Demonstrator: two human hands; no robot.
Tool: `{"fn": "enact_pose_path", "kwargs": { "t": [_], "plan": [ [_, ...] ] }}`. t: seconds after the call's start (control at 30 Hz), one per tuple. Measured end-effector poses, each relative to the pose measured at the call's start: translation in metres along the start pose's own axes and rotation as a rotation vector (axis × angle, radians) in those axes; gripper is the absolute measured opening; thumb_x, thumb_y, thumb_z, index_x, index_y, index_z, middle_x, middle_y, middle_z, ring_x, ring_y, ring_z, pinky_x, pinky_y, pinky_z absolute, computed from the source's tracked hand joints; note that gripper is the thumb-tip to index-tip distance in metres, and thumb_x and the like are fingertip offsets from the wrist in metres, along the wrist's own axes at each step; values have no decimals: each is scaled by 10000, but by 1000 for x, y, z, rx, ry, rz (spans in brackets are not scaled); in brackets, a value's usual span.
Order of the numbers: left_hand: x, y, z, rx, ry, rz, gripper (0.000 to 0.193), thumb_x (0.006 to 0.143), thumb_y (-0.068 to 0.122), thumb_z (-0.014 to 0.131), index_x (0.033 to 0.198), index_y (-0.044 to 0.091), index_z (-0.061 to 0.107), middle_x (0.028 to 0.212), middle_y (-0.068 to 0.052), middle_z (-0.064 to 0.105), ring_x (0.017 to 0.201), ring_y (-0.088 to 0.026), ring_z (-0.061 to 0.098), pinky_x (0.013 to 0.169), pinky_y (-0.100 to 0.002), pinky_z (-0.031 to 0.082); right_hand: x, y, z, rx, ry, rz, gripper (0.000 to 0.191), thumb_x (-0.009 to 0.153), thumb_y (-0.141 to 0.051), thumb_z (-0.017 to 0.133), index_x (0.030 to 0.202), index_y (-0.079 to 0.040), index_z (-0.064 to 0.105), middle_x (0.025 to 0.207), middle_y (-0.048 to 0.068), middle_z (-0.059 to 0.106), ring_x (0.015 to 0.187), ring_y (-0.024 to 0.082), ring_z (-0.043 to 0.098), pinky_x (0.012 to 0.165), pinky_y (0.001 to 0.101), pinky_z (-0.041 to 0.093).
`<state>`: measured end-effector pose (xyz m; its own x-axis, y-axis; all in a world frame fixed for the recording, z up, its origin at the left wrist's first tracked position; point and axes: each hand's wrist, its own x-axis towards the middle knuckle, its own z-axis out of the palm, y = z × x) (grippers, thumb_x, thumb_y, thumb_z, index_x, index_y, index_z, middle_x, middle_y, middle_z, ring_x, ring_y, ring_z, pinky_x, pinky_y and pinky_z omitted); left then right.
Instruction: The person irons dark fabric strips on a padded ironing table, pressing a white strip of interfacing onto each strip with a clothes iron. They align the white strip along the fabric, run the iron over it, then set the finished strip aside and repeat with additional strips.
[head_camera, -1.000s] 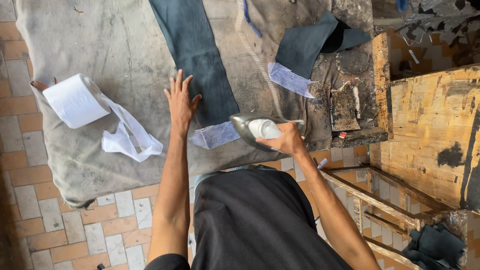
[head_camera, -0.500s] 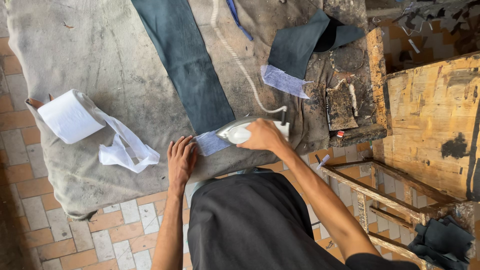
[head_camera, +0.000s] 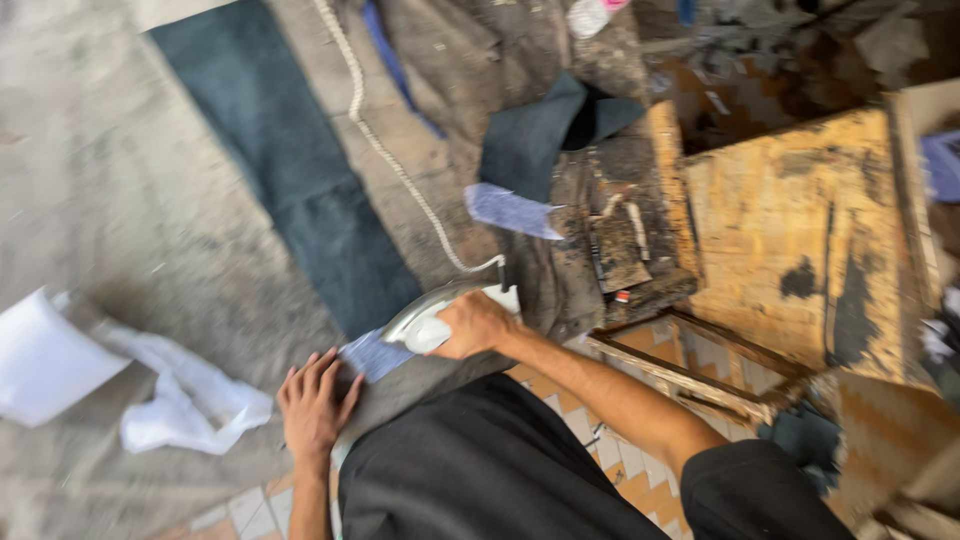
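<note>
Iron (head_camera: 430, 318), silver and white, sits at the near end of the dark blue-grey fabric strip (head_camera: 300, 200), over a pale blue patch (head_camera: 372, 354). The right hand (head_camera: 478, 325) is closed around its handle. Just to the left of the iron, the left hand (head_camera: 315, 405) lies flat and open on the grey padded counter (head_camera: 120, 190), fingers spread, touching the strip's edge and holding nothing. A braided cord (head_camera: 390, 160) runs away from the right hand. Further left of the left hand lies crumpled white cloth (head_camera: 190, 405). Right of the right hand stands a worn wooden box (head_camera: 790, 230).
</note>
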<state>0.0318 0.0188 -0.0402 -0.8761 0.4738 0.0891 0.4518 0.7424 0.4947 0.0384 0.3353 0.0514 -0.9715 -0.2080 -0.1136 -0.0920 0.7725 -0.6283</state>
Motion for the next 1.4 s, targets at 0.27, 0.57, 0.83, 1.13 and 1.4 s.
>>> {"fn": "enact_pose_path", "kwargs": {
  "t": [0.27, 0.57, 0.83, 1.13, 1.4],
  "plan": [
    [-3, -2, 11, 42, -61, -38, 617, 705, 558, 809, 1154, 148, 715, 1353, 36, 658, 1340, -242, 567, 1179, -477, 379, -19, 17, 23, -180, 177, -41, 520, 715, -580, 859, 700, -110, 636, 609, 71, 623, 534, 291, 656, 511, 425, 524],
    [-7, -6, 19, 113, -55, -1, 569, 758, 556, 786, 1199, 204, 717, 1361, 43, 651, 1349, -230, 558, 1194, -463, 364, -27, 28, 40, -216, 255, -133, 571, 753, -576, 867, 741, -86, 574, 622, 35, 565, 510, 201, 643, 468, 352, 510],
    [-9, 2, 14, 108, 0, 81, 527, 785, 524, 766, 1251, 287, 699, 1398, 17, 614, 1341, -272, 534, 1148, -469, 354, -34, 34, 33, -108, 272, -157, 607, 677, -631, 889, 674, -75, 644, 601, 39, 644, 495, 183, 633, 471, 355, 514],
    [7, 37, -13, 49, -40, -34, 554, 651, 523, 830, 1129, 270, 706, 1297, 4, 616, 1238, -295, 525, 1059, -480, 363, -125, 49, -55, -182, 686, -50, 677, 591, -606, 918, 912, -31, 759, 915, 120, 754, 797, 216, 749, 754, 333, 608],
    [13, 62, 0, 39, -132, 202, 471, 777, 380, 761, 1211, 229, 658, 1318, 34, 603, 1295, -253, 505, 1126, -581, 285, -182, 118, -123, -217, 607, 894, 604, 681, -523, 922, 975, -10, 803, 879, 206, 755, 748, 356, 726, 687, 427, 561]
  ]
}}
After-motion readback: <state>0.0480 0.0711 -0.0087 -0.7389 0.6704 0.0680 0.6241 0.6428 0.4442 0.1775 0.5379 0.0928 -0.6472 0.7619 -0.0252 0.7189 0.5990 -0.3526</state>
